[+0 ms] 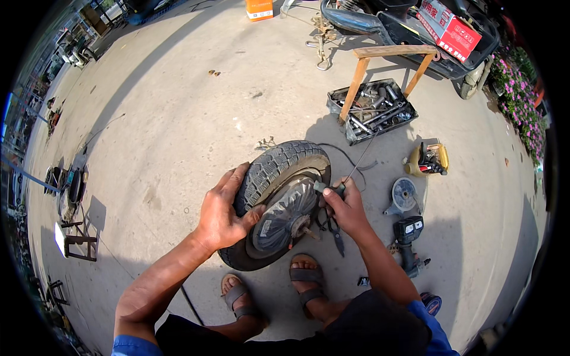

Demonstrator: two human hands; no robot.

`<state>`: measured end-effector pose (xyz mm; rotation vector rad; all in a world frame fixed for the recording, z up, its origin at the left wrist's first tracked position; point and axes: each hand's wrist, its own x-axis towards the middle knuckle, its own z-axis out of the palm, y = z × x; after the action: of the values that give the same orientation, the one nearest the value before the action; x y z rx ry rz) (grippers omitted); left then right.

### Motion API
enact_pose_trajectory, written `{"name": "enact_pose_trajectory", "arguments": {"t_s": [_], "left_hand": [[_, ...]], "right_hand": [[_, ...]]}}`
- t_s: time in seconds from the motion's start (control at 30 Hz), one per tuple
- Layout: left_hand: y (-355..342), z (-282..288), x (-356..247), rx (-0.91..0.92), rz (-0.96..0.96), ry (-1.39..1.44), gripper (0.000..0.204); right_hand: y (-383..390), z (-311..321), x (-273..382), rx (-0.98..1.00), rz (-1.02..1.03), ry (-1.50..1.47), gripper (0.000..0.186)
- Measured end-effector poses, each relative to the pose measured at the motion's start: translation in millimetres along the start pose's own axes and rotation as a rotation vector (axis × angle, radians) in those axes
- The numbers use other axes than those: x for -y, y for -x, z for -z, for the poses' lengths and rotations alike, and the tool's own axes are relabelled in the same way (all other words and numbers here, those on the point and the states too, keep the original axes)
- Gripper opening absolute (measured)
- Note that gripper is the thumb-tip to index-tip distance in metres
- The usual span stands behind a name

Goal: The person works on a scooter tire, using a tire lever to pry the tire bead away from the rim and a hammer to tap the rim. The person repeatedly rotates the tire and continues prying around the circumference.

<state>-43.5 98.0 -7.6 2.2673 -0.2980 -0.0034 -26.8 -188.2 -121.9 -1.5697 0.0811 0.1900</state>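
Left hand (224, 207), fingers spread and thumb apart, braces the black-tyred wheel with a grey ribbed hub (288, 207); right hand (349, 207) curls firmly round the green handle of a thin-shafted metal tool (325, 187), its shaft pointing away from the wheel. That wheel leans on pale concrete (172, 148), just beyond two strapped sandals (306, 275).

Broad concrete runs left of the wheel and beyond it. Its right side is tighter: dark pointed pliers or shears (338, 240) lie just beside it, then a round grey metal part (405, 194), a black-and-grey power tool (408, 234) and a cut yellow plastic container (414, 163). Beyond and right of the wheel, a black tray (386, 132) with a wooden handle holds metal sockets.

A pale label sits on the hub, too small to read. Farther out, a red-and-white cardboard box (466, 38) bears bold white print; an orange box (259, 9) carries smaller print.
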Motion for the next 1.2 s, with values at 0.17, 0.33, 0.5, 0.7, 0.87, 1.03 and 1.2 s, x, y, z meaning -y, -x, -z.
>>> {"name": "enact_pose_trajectory", "arguments": {"t_s": [0.17, 0.33, 0.5, 0.7, 0.87, 1.03, 1.2], "left_hand": [[-3, -1, -7, 0.011, -0.003, -0.026, 0.084], [-4, -2, -11, 0.02, 0.002, -0.05, 0.084], [-5, -3, -11, 0.034, 0.017, -0.033, 0.085], [-6, -3, -16, 0.059, 0.019, -0.066, 0.085], [-6, -7, -17, 0.044, 0.003, -0.078, 0.084], [-6, -10, -25, 0.026, -0.001, -0.107, 0.084], [-6, -19, -35, 0.022, -0.046, -0.147, 0.083]], "right_hand": [[-2, 0, 9, 0.047, 0.272, 0.353, 0.033], [-2, 1, 14, 0.069, 0.296, 0.39, 0.034], [-2, 2, 18, 0.096, 0.32, 0.446, 0.036], [-2, 3, 28, 0.111, 0.379, 0.557, 0.036], [-5, 2, 26, 0.087, 0.341, 0.45, 0.036], [-5, 6, 32, 0.064, 0.207, 0.442, 0.035], [-13, 22, 78, -0.324, 0.577, 0.603, 0.035]]}}
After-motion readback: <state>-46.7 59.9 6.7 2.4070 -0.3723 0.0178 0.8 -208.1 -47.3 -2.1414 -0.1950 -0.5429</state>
